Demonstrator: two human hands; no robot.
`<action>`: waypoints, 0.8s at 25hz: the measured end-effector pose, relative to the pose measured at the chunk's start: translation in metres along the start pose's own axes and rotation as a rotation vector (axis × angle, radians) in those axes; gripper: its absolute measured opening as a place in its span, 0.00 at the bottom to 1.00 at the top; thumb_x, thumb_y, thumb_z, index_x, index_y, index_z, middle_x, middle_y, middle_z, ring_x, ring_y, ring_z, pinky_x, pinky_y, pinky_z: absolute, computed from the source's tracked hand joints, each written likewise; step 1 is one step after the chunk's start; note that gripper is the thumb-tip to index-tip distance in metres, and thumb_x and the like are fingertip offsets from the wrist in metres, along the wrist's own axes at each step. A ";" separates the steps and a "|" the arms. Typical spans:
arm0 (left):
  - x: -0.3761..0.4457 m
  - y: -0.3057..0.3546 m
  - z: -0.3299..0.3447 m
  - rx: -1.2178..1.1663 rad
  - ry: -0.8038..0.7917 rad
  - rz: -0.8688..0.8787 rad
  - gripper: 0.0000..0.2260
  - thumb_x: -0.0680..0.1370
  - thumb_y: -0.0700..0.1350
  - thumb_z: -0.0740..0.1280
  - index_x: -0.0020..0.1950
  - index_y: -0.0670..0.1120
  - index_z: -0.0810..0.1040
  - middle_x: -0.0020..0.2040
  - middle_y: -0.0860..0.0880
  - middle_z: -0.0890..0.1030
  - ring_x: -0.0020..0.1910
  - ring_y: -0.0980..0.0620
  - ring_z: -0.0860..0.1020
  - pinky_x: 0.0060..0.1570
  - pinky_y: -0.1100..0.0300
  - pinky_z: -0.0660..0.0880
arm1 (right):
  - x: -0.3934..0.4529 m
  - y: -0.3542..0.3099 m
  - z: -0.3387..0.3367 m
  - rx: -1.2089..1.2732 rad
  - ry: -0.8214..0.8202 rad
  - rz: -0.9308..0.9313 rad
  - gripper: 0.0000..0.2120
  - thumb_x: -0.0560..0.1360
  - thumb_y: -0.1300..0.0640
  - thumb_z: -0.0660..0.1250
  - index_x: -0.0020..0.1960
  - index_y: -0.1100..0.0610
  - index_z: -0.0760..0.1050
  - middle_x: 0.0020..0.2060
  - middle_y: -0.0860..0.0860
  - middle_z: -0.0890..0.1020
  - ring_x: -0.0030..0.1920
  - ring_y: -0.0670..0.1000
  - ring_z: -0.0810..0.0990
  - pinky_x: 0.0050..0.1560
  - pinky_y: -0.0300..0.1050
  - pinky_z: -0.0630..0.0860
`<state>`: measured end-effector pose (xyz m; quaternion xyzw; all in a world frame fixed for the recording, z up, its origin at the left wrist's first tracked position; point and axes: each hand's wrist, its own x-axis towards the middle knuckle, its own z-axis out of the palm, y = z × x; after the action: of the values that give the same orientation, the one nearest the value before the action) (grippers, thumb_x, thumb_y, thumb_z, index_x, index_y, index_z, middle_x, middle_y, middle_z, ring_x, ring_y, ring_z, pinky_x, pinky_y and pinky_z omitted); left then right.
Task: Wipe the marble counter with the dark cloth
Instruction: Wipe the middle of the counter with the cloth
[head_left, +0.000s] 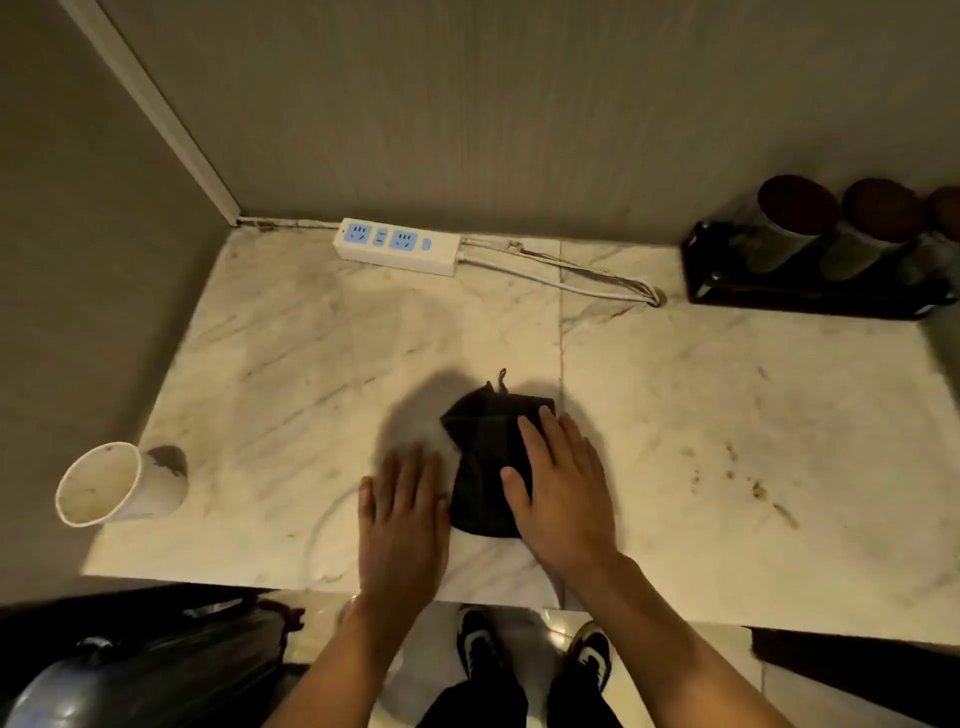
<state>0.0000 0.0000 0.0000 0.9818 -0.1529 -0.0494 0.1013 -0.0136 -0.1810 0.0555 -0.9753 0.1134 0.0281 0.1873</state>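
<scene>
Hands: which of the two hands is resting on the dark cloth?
The right hand lies flat on the dark cloth; the left hand rests on bare marble beside it.

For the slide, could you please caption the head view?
Right hand pressing a dark cloth flat on the stained marble counter, left hand resting beside it.

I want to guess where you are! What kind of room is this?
Probably a hotel room or small pantry corner, though that's a guess. There's a marble counter against a wall, a white power strip at the back, and a dark tray holding lidded canisters, like a tea station.
</scene>
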 end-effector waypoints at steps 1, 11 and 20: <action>0.001 0.002 -0.001 -0.008 -0.001 -0.026 0.24 0.79 0.51 0.52 0.75 0.47 0.63 0.76 0.45 0.63 0.76 0.43 0.58 0.71 0.41 0.58 | 0.007 -0.005 0.005 -0.001 -0.001 -0.005 0.28 0.77 0.44 0.52 0.73 0.55 0.63 0.74 0.58 0.65 0.74 0.59 0.61 0.72 0.56 0.58; 0.002 0.004 0.002 0.006 0.020 -0.057 0.24 0.80 0.51 0.51 0.76 0.47 0.60 0.77 0.46 0.60 0.77 0.45 0.55 0.72 0.41 0.54 | 0.029 -0.027 0.047 -0.070 0.028 0.070 0.31 0.79 0.40 0.48 0.77 0.54 0.53 0.77 0.56 0.55 0.76 0.58 0.50 0.74 0.59 0.45; -0.001 0.005 -0.001 0.023 0.045 -0.030 0.24 0.79 0.50 0.53 0.76 0.47 0.61 0.77 0.45 0.62 0.76 0.44 0.56 0.72 0.41 0.56 | 0.000 -0.012 0.048 -0.112 0.037 0.097 0.35 0.76 0.35 0.51 0.77 0.53 0.55 0.77 0.56 0.57 0.76 0.57 0.52 0.73 0.58 0.43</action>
<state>-0.0023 -0.0046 0.0025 0.9860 -0.1364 -0.0268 0.0924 -0.0117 -0.1527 0.0153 -0.9780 0.1620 0.0255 0.1288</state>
